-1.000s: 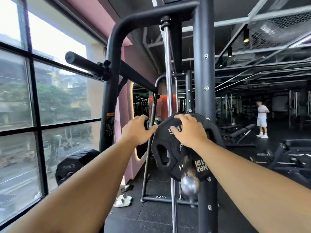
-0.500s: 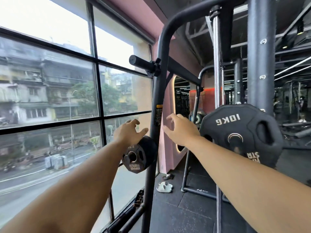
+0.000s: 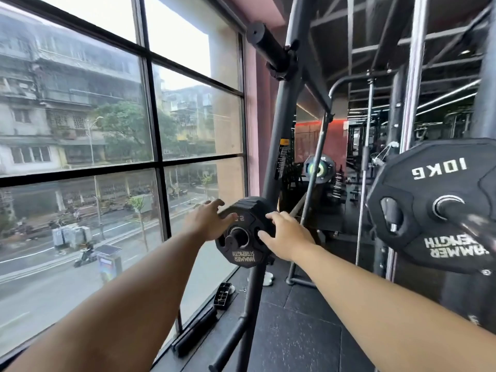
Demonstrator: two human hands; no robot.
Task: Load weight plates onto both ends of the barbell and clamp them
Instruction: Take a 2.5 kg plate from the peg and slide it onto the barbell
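The left grip (image 3: 212, 221) pinches the rim of the small plate (image 3: 243, 255), thumb on its face. The right grip (image 3: 288, 238) lies against the opposite edge, hooked or flat I cannot tell. The plate sits on a rack peg (image 3: 239, 235) beside the window (image 3: 80, 108). Drawn off crookedly, it could bind on the peg, then slip free and drop.

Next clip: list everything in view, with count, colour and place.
small plate: one, black, on the rack, centre
10KG plate: one, black, right
far plate: one, black with a greenish hub, background
rack: one, black, centre to right
window: one, black-framed, left
box: one, black, at the window's base
left hand: one, holds the small plate's left rim
right hand: one, on the small plate's right side
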